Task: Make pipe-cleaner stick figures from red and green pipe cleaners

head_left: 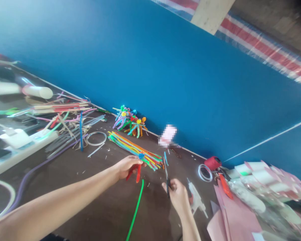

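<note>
My left hand (125,166) is closed on a small pipe-cleaner figure (138,173) with a blue top and red legs hanging below the fingers. In my right hand (178,194) are scissors (166,174), their blades pointing up and away from me. A bundle of colourful pipe cleaners (131,147) lies just beyond the left hand. One loose green pipe cleaner (136,211) stretches across the table between my forearms. Farther back, against the blue wall, stand several many-legged pipe-cleaner figures (130,121).
A glue gun (197,198) lies right of my right hand, near a clear tape roll (205,173) and a red spool (212,163). Pink sheets (234,214) and plastic-wrapped rolls fill the right side. At left are a power strip (32,142), a purple cord (27,175) and piled strips.
</note>
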`<action>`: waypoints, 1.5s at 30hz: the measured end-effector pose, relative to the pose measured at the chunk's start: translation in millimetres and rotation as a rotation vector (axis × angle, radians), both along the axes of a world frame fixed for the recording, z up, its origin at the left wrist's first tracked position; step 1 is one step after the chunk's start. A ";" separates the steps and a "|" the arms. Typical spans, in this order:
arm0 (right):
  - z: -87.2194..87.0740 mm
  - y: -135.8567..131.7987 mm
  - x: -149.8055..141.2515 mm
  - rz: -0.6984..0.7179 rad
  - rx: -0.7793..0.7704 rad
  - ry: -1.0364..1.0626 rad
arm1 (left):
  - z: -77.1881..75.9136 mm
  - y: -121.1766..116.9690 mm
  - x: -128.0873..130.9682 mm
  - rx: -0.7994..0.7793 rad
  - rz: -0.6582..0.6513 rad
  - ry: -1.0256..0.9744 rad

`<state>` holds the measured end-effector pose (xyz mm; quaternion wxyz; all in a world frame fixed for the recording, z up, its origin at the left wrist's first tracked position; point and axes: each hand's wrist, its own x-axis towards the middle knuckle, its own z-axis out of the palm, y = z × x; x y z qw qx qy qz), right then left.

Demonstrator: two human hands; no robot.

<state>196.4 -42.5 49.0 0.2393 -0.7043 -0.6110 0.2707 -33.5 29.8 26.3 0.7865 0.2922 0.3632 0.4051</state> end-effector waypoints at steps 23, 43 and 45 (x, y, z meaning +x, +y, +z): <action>30.2 4.8 -59.4 0.380 0.614 -0.253 | 26.9 -29.8 9.9 -0.003 0.051 0.130; 30.1 -11.0 -75.5 0.347 0.527 -0.118 | 29.8 -44.3 3.8 0.319 0.039 0.360; 32.2 -11.8 -76.4 0.334 0.517 -0.086 | 30.3 -45.6 2.5 0.378 0.047 0.393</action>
